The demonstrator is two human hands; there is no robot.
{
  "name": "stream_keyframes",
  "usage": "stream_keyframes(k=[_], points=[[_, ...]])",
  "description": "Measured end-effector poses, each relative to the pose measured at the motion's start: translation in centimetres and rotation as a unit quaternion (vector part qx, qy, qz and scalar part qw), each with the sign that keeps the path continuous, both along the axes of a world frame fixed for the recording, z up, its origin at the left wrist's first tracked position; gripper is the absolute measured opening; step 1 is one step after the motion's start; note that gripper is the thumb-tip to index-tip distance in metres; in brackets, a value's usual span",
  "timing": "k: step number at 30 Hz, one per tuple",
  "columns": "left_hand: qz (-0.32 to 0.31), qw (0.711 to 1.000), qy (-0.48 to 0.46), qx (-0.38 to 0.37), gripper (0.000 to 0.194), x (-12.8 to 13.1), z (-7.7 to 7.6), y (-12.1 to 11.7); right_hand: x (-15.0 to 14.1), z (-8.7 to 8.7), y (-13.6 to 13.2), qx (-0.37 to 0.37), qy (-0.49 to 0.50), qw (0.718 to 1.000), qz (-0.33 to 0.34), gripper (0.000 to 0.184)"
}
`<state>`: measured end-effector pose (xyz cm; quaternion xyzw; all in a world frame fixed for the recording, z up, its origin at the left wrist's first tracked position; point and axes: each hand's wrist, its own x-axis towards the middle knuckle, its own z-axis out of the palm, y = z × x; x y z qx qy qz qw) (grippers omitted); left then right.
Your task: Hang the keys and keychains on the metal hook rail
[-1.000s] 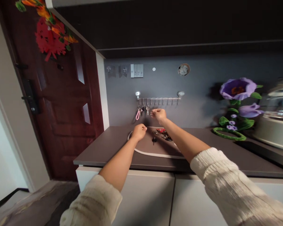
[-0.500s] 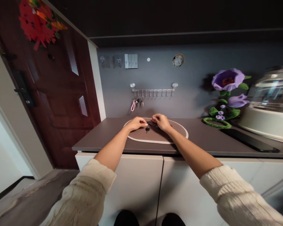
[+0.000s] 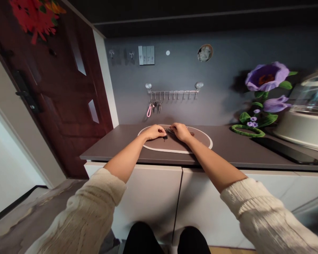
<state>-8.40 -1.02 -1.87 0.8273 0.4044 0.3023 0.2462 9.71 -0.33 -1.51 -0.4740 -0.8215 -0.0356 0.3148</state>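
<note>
My left hand [image 3: 155, 132] is closed in a pinch over an oval brown mat [image 3: 175, 145] with a pale rim. A key with a black head [image 3: 165, 137] hangs below its fingertips. My right hand [image 3: 180, 131], also closed, has its fingertips on several metal keys [image 3: 170, 131] lying between the two hands. How these keys are joined is too small to make out. Beside the right hand, a small reddish-brown piece [image 3: 192, 134] shows on the mat, partly hidden by that hand.
A clear hook rail [image 3: 175, 92] on the wall carries key sets and a pink strap [image 3: 149, 110]. Rightward on the brown counter [image 3: 108, 143] are a purple flower ornament [image 3: 266, 79], a black phone [image 3: 286, 151] and a cream appliance [image 3: 302, 127]. A dark red door [image 3: 66, 134] stands left.
The camera view has tipped down a little. Both hands stay over the mat, and the right fingers have shifted slightly on the keys. The red bit under them no longer shows.
</note>
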Motion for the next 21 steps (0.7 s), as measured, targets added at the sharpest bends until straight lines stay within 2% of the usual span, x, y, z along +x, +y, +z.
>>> stream_keyframes(k=[6,17,21], points=[[0.010,1.000,-0.007,0.001,0.026,-0.23,-0.36,0.71,-0.11,0.18,-0.09,0.000,-0.028,1.000,0.002,0.023],[0.045,0.990,-0.132,-0.018,0.020,0.21,0.13,0.30,-0.27,0.35,-0.14,0.012,-0.008,0.999,0.036,0.021],[0.051,0.985,-0.165,-0.018,0.019,0.23,0.39,0.22,-0.29,0.45,-0.41,0.011,0.029,0.998,0.052,0.020]])
